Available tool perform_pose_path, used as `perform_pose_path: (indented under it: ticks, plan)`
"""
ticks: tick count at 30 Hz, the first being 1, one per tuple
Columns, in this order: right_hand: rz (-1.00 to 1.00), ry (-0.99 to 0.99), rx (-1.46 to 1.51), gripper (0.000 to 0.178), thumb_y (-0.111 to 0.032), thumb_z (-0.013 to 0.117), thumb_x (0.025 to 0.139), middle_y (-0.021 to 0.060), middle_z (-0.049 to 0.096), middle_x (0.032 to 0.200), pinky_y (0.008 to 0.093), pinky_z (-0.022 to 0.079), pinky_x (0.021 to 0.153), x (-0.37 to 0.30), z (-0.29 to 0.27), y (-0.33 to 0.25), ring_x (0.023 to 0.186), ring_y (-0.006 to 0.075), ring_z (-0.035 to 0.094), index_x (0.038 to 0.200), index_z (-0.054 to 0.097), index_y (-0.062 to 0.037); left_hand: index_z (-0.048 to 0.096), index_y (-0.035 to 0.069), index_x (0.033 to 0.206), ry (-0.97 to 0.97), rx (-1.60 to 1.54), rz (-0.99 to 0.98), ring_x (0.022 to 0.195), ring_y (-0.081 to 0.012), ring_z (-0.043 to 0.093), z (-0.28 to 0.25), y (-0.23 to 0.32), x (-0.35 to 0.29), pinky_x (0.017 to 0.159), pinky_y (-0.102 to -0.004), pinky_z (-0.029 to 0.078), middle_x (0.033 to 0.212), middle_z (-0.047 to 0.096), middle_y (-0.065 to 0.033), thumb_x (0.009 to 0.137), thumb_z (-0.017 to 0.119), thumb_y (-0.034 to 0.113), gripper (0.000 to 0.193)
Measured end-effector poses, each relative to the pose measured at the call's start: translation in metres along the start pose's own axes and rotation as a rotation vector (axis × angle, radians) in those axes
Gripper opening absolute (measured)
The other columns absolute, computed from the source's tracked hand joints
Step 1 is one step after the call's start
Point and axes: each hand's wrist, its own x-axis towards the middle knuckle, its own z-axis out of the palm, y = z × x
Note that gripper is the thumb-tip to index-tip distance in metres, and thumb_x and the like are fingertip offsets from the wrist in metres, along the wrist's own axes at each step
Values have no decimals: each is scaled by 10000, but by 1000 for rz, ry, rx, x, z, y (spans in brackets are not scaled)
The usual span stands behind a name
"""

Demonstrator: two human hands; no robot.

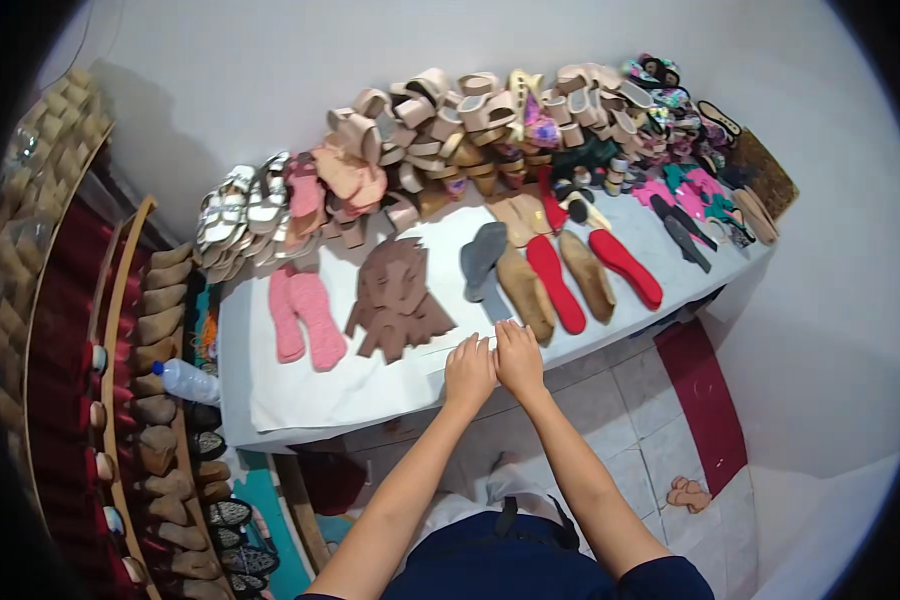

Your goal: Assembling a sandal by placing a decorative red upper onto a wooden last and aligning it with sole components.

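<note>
Now up to a white-covered table [300, 398], spread out ahead of the left hand [470, 370] and right hand [518, 358], with a big sandal pile [488, 110] well past both. Then down to brown cut pieces [395, 290] beyond the left hand, a brown shoe last [523, 298] just beyond the right, and a grey insole [484, 252] farther ahead. Drawn close together, those hands, but too unclear to tell if gripping anything.

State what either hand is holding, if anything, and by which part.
It cannot be told: left hand and right hand are close together, obscuring any grip.
</note>
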Motion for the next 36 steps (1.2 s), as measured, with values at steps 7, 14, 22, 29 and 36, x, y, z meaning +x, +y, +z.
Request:
perform_pose_path:
  ticks: [7, 14, 22, 29, 36]
  plan:
    - [-89, 162, 35, 371, -84, 544, 698, 140, 543, 1035, 418, 356, 904, -5, -56, 97, 1015, 282, 498, 1062, 523, -14, 551, 3, 1010, 33, -96, 6, 987, -298, 516, 56, 89, 29, 826, -406, 396, 1080, 540, -163, 785, 504, 155, 276]
    - [-41, 157, 137, 271, -88, 542, 707, 105, 575, 876, 378, 416, 746, 2, -65, 147, 824, 273, 543, 970, 566, -25, 554, 4, 984, -20, -114, 55, 886, -300, 550, 82, 127, 62, 755, -386, 432, 999, 564, -144, 764, 506, 106, 247]
    - [-55, 164, 148, 243, -95, 541, 712, 100, 565, 857, 376, 416, 726, 50, -72, 206, 831, 270, 534, 946, 580, -44, 546, 2, 926, 5, -206, 77, 799, -313, 560, 128, 146, 123, 702, -396, 451, 905, 568, -138, 733, 516, 73, 208]
    - [51, 203, -130, 417, -112, 584, 668, 161, 498, 983, 407, 395, 792, 103, -76, 300, 936, 317, 477, 1071, 518, -30, 551, 23, 921, -41, -215, 88, 763, -294, 556, 166, 163, 200, 674, -391, 451, 855, 561, -122, 735, 514, 91, 202]
    - [302, -214, -113, 571, -209, 692, 581, 221, 473, 1014, 413, 421, 781, 115, -72, 368, 970, 351, 462, 1065, 478, 7, 557, 27, 987, -55, -178, -47, 890, -325, 518, 192, 161, 224, 796, -391, 418, 982, 550, -148, 756, 496, 119, 256]
